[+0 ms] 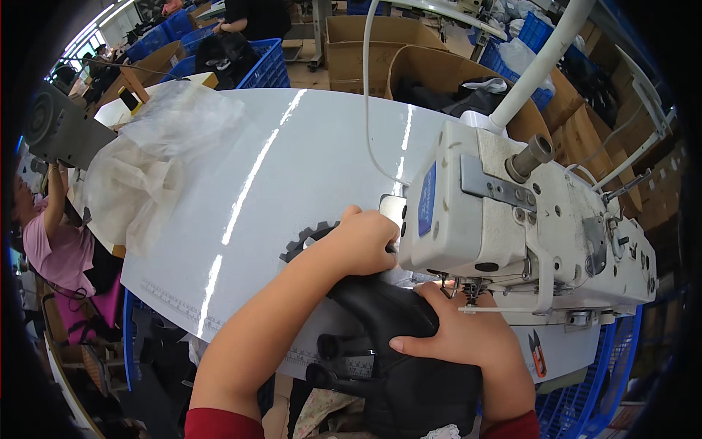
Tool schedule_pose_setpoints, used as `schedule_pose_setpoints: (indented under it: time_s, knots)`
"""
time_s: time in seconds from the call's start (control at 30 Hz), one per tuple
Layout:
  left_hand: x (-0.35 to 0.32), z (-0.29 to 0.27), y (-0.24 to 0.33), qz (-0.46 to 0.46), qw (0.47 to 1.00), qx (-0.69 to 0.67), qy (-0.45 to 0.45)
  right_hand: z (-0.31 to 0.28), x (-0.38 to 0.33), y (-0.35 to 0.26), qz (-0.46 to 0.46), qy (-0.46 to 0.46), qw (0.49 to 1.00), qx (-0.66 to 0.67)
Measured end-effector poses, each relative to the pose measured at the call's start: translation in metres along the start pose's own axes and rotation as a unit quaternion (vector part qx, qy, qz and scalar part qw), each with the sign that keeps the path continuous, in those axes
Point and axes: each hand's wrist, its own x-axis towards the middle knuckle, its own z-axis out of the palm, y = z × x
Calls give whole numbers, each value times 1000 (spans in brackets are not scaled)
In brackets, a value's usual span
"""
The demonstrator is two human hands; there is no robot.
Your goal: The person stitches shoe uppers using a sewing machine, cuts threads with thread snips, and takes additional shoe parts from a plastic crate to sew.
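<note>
A black, smooth padded piece of sewing work (398, 314) lies over the front edge of the table, and part of it hangs down. Two dark rounded straps or tabs stick out from its left side. At the far left, a toothed black edge (301, 240) shows beyond my left forearm. My left hand (368, 243) is closed, fingers curled on the work beside the sewing machine head (468, 205). My right hand (461, 329) grips the piece below the needle area (468, 289), thumb across its top. Its fingertips are partly hidden by the machine.
Red-handled thread snips (537, 356) lie on the grey table (278, 161) to the right. Crumpled translucent plastic (146, 161) covers the left end. Cardboard boxes (351, 62) and blue crates (263, 69) stand behind. A person in pink (62, 245) sits at the left.
</note>
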Motion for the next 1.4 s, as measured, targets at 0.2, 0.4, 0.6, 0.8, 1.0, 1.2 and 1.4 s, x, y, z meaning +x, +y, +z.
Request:
schedule_pose_setpoints:
  time_s: [0.2, 0.4, 0.6, 0.8, 1.0, 1.2, 1.4]
  knots:
    - [14, 16, -22, 67, 997, -28, 36, 2, 5, 4, -50, 55, 997, -17]
    - [22, 36, -46, 91, 994, -55, 3, 2, 4, 6, -38, 48, 997, -45]
    - [22, 46, -49, 109, 988, -103, 44, 1, 6, 7, -49, 28, 998, 4]
    - [22, 41, -47, 60, 986, -152, 25, -7, 7, 4, -52, 0, 999, -16]
    - [19, 43, -49, 19, 974, -226, 8, -12, 6, 3, -47, -52, 997, 31]
    - [16, 34, -42, 44, 984, -172, 35, -7, 5, 4, -54, -42, 996, 51]
    - [9, 21, -32, 58, 990, -116, 49, -7, 6, 5, -45, -65, 996, 51]
